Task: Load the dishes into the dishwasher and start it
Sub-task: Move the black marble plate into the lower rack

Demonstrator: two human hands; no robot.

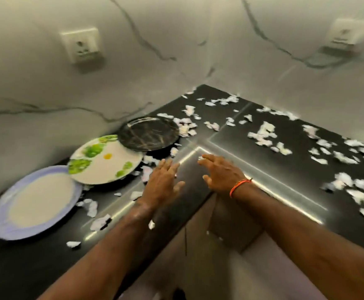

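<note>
Three plates lie in a row along the left wall on a black L-shaped counter (231,135). Nearest is a white plate with a blue rim (33,202). A white plate with green leaf print (105,161) overlaps its edge. Furthest stands a black marbled plate (148,133), overlapping the green one. My left hand (162,182) hovers over the counter just right of the green plate, fingers spread and holding nothing. My right hand (222,172), with an orange wrist thread, reaches out beside it, fingers extended and empty. No dishwasher shows in this blurred view.
Several torn white paper scraps (263,133) litter the counter, thickest on the right arm and beside the plates. Marble walls meet at the corner, with a socket (82,46) on the left wall and another (348,34) on the right. Cabinet fronts (231,230) sit below the counter's inner corner.
</note>
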